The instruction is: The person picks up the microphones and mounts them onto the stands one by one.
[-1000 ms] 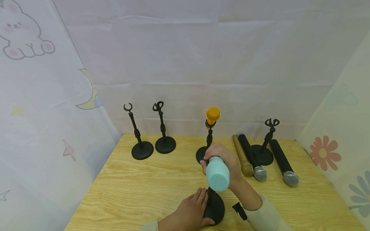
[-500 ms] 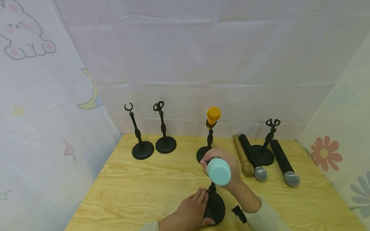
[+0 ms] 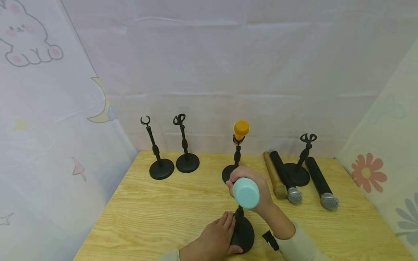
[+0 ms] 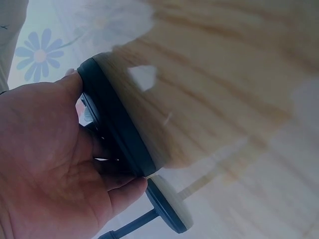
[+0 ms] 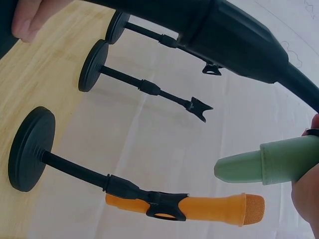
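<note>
In the head view, my right hand [image 3: 254, 185] grips a mint-green microphone [image 3: 246, 193] above a black microphone stand [image 3: 242, 233]. The microphone's head points toward me. Its tapered tail [image 5: 239, 167] sticks out past the hand in the right wrist view, beside a dark clip only partly visible. Whether the microphone sits fully in that clip I cannot tell. My left hand [image 3: 215, 235] holds the stand's round base at its left edge, thumb on the near rim. From the left wrist view, thumb and fingers span the base rim [image 4: 117, 117].
An orange microphone [image 3: 241, 129] sits clipped on a stand at the back. Two stands [image 3: 161, 169] [image 3: 187, 162] are at back left, another stand [image 3: 297, 174] at back right. A gold microphone [image 3: 275, 177] and two black microphones [image 3: 287, 179] [image 3: 321, 185] lie on the right.
The green microphone has tilted and shifted slightly away from me, showing more of the stand's pole beneath it; since then it has barely moved. My left hand stays on the base.
</note>
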